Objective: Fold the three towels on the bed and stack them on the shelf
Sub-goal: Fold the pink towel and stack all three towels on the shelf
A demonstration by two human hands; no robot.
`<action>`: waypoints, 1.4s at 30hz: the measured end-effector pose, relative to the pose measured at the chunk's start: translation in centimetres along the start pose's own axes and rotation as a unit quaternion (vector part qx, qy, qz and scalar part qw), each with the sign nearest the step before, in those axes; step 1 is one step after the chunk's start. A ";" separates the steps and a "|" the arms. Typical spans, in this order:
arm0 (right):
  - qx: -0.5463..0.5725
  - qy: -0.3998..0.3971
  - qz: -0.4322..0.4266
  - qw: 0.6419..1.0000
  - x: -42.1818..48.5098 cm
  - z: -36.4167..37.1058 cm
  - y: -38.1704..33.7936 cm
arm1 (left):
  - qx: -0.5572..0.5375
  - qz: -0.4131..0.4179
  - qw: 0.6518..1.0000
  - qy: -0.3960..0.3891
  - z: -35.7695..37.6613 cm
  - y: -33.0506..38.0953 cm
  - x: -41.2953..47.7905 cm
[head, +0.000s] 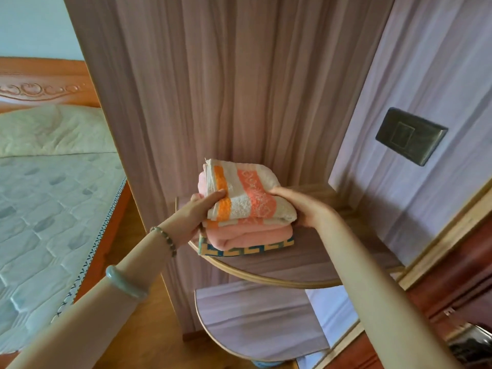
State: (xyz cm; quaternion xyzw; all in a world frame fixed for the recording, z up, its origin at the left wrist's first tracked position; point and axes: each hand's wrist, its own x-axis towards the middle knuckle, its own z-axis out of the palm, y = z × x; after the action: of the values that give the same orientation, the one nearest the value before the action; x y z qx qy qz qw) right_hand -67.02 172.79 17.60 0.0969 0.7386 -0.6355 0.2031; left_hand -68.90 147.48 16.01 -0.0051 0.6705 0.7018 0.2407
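A folded white towel with orange and pink stripes [247,193] tops a stack on the rounded corner shelf [279,265]. Under it lies a folded plain pink towel [247,237], and at the bottom a towel with a blue and yellow key pattern [247,250]. My left hand [197,217] grips the striped towel's left edge, thumb on top. My right hand [300,206] holds its right side, fingers beneath it. Whether the striped towel rests fully on the pink one I cannot tell.
A second, lower rounded shelf [253,323] sits below. The wood-grain wardrobe panel [226,89] rises behind the shelf, and a wall with a dark switch plate [411,135] stands to the right. The bed [45,209] with a quilted mattress lies to the left.
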 end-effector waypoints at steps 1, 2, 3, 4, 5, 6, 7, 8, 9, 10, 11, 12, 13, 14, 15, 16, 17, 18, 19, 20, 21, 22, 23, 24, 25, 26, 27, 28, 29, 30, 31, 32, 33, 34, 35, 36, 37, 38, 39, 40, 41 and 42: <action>0.002 0.012 -0.003 1.000 -0.8 -1.3 0.7 | 0.015 -0.006 1.000 -0.019 1.5 0.0 -0.4; 0.003 0.028 -0.006 1.000 -1.3 -2.5 1.6 | 0.034 -0.014 0.999 -0.028 2.8 -0.2 -0.5; -0.001 0.043 -0.005 0.999 -2.1 -3.2 2.1 | 0.057 -0.022 0.998 -0.029 3.8 -0.6 -0.1; -0.011 0.070 0.000 0.998 -2.8 -3.8 2.7 | 0.093 -0.023 0.995 -0.017 4.6 -0.6 0.2; -0.026 0.107 -0.005 0.994 -3.5 -4.4 3.1 | 0.139 -0.001 0.990 0.009 5.1 -0.3 0.5; -0.051 0.152 -0.026 0.987 -3.9 -4.7 3.1 | 0.186 0.044 0.981 0.040 5.4 0.4 0.5; -0.073 0.194 -0.068 0.976 -4.7 -4.9 2.6 | 0.225 0.103 0.967 0.061 5.4 1.6 0.5; -0.089 0.219 -0.116 0.965 -5.4 -4.9 1.8 | 0.255 0.162 0.951 0.061 5.6 2.9 0.5; -0.118 0.221 -0.155 0.956 -6.0 -4.7 0.8 | 0.296 0.208 0.931 0.045 5.7 4.1 0.6; -0.163 0.211 -0.170 0.949 -6.4 -4.4 -0.1 | 0.355 0.242 0.903 0.021 5.9 4.9 0.7; -0.219 0.199 -0.169 0.940 -6.6 -3.9 -0.8 | 0.433 0.258 0.864 -0.003 6.5 5.4 0.4; -0.276 0.185 -0.163 0.929 -6.2 -3.4 -1.0 | 0.511 0.252 0.821 -0.021 6.9 5.3 0.6; -0.323 0.168 -0.155 0.918 -6.1 -2.6 -1.1 | 0.577 0.237 0.781 -0.041 7.1 4.8 0.7; -0.358 0.152 -0.143 0.910 -5.6 -1.8 -0.5 | 0.626 0.211 0.749 -0.055 7.1 3.7 1.0; -0.385 0.136 -0.137 0.902 -4.9 -1.1 0.3 | 0.655 0.186 0.730 -0.063 7.0 2.5 1.4; -0.406 0.128 -0.136 0.894 -4.4 -0.5 1.1 | 0.663 0.170 0.727 -0.062 6.8 1.6 1.6; -0.421 0.128 -0.133 0.888 -4.0 0.0 1.9 | 0.662 0.159 0.730 -0.059 6.7 0.8 1.6; -0.432 0.135 -0.133 0.882 -3.7 0.3 2.4 | 0.663 0.157 0.731 -0.052 6.6 0.3 1.6; -0.439 0.141 -0.135 0.877 -3.6 0.3 2.6 | 0.662 0.158 0.731 -0.042 6.5 0.2 1.7; -0.436 0.145 -0.139 0.877 -3.9 0.1 2.5 | 0.658 0.158 0.735 -0.031 6.5 0.6 1.5; -0.421 0.151 -0.145 0.883 -4.3 -0.2 2.3 | 0.651 0.156 0.742 -0.031 6.0 0.7 1.4; -0.397 0.158 -0.160 0.890 -4.9 -0.4 2.2 | 0.646 0.177 0.741 -0.037 5.5 0.8 1.2; -0.381 0.162 -0.173 0.894 -5.4 -0.5 2.3 | 0.644 0.232 0.728 -0.037 4.9 0.5 1.1; -0.383 0.165 -0.183 0.890 -5.7 -0.5 2.6 | 0.642 0.305 0.703 -0.039 4.3 0.0 1.0; -0.404 0.165 -0.185 0.881 -6.0 -0.2 3.1 | 0.644 0.334 0.687 -0.044 3.8 -0.8 0.8; -0.426 0.163 -0.179 0.872 -6.0 0.2 3.8 | 0.641 0.301 0.704 -0.057 3.7 -1.3 0.4; -0.429 0.161 -0.174 0.872 -5.7 0.5 4.5 | 0.625 0.237 0.740 -0.068 3.7 -1.9 0.2; -0.410 0.159 -0.167 0.882 -5.7 0.9 4.9 | 0.584 0.200 0.783 -0.075 4.0 -2.2 0.1; -0.374 0.155 -0.158 0.901 -5.6 1.0 4.9 | 0.523 0.188 0.828 -0.074 4.2 -2.2 0.2; -0.321 0.150 -0.151 0.923 -6.0 1.0 4.6 | 0.448 0.186 0.871 -0.077 4.5 -1.9 -0.3; -0.254 0.151 -0.148 0.944 -6.6 0.9 4.3 | 0.349 0.177 0.917 -0.079 4.2 -1.9 -0.5; -0.195 0.153 -0.150 0.957 -7.5 0.5 4.2 | 0.247 0.163 0.952 -0.077 4.1 -1.9 -0.6; -0.152 0.157 -0.155 0.963 -8.3 0.1 4.3 | 0.163 0.144 0.973 -0.075 3.6 -2.4 -0.3; -0.139 0.158 -0.147 0.966 -8.9 -0.3 4.8 | 0.103 0.121 0.984 -0.078 3.2 -3.0 0.0; -0.153 0.155 -0.124 0.968 -9.6 -0.6 5.4 | 0.054 0.092 0.990 -0.087 2.9 -3.6 0.4; -0.184 0.157 -0.102 0.965 -9.8 -0.7 6.3 | 0.018 0.064 0.993 -0.095 2.9 -4.0 0.7; -0.208 0.159 -0.093 0.961 -9.7 -0.5 7.1 | -0.014 0.046 0.994 -0.100 3.1 -4.4 0.9; -0.224 0.168 -0.096 0.955 -9.3 -0.3 8.1 | -0.037 0.044 0.994 -0.095 3.5 -4.6 1.0; -0.229 0.187 -0.104 0.950 -8.7 -0.1 8.8 | -0.061 0.044 0.994 -0.079 4.1 -4.8 1.1; -0.230 0.213 -0.114 0.943 -8.3 0.0 9.3 | -0.078 0.049 0.994 -0.063 4.9 -4.9 1.2; -0.227 0.242 -0.125 0.935 -8.0 0.0 9.4 | -0.095 0.052 0.993 -0.047 5.6 -4.9 1.2; -0.221 0.276 -0.132 0.926 -7.8 -0.2 9.5 | -0.104 0.056 0.992 -0.037 6.4 -5.0 1.4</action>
State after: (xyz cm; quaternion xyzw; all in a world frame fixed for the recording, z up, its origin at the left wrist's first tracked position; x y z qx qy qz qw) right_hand -56.29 175.53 12.40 0.1233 0.8931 -0.4254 -0.0781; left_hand -66.41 153.88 11.50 0.0335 0.5840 0.7796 0.2238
